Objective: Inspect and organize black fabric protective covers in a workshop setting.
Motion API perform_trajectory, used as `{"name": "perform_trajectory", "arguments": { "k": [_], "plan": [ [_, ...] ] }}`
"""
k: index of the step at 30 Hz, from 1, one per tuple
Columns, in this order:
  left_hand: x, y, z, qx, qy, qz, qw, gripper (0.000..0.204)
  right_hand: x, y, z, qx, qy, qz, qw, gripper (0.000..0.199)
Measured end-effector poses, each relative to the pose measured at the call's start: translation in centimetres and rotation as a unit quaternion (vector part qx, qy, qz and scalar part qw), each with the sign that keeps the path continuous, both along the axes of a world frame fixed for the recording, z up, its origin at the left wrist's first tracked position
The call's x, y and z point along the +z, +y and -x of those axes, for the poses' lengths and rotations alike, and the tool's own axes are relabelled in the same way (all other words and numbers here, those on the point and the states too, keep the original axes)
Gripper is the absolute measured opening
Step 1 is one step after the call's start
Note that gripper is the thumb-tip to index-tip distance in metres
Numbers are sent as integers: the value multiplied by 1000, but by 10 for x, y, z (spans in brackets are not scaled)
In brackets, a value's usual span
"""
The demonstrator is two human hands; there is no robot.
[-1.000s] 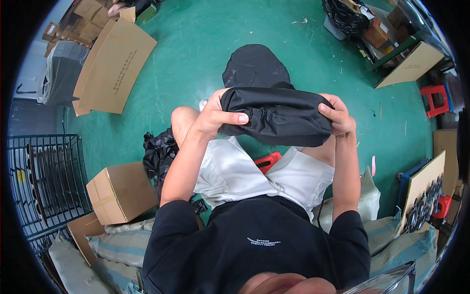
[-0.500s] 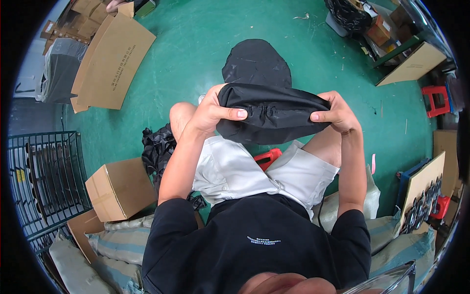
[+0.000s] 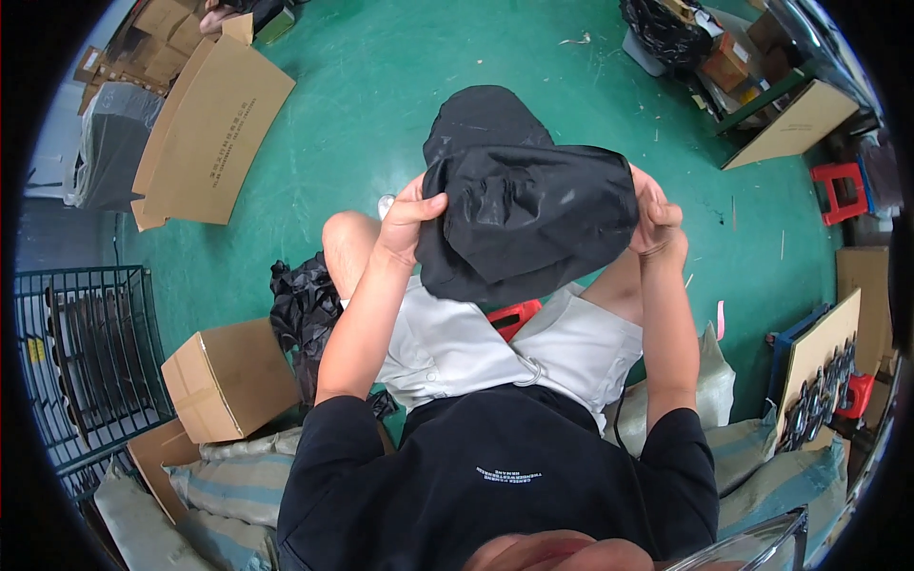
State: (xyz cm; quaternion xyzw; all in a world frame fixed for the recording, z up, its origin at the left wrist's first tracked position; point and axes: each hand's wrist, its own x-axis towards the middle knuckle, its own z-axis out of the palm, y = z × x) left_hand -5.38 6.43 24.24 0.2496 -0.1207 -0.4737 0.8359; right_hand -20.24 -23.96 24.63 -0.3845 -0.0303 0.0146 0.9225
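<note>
A black fabric cover (image 3: 533, 224) with a puckered, dented middle is stretched between my two hands above my lap. My left hand (image 3: 407, 224) is closed on its left edge, thumb in front and the other fingers hidden behind the cloth. My right hand (image 3: 657, 214) grips the right edge with curled fingers, some of them behind the fabric. Just beyond lies another black, rounded piece (image 3: 487, 112), similar in look, partly overlapped by the held cover; whether the two are joined I cannot tell.
Crumpled black plastic (image 3: 303, 309) and a cardboard box (image 3: 228, 376) are on my left, near a wire rack (image 3: 90, 352). A large open carton (image 3: 219, 133) stands far left. On the right are a red stool (image 3: 840, 193) and stuffed sacks (image 3: 795, 490). Something red (image 3: 514, 319) shows between my legs.
The cover has turned so its broad face shows more fully, and its gathered edge looks less distinct. My right hand has shifted its grip, its thumb no longer lying across the front.
</note>
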Motion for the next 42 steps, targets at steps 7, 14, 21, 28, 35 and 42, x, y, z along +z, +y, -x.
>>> {"name": "perform_trajectory", "arguments": {
  "k": [7,14,21,28,35,42],
  "plan": [
    [-17,-19,13,-55,108,217,969,70,-21,12,-4,39,-107,-226,967,102],
    [-9,-14,22,32,21,124,991,79,-16,-3,-4,-32,24,-36,999,60],
    [-17,-9,13,20,23,88,996,83,-41,-7,-6,-33,22,-70,997,47],
    [-23,-18,4,-8,27,53,998,81,-43,-3,-7,-43,43,-152,986,38],
    [-24,-27,-2,-2,25,36,999,81,-49,-7,-17,-87,57,-117,988,37],
    [-19,-23,-5,-8,50,26,998,72,-61,-16,-18,-97,68,-92,989,31]
  ]
}}
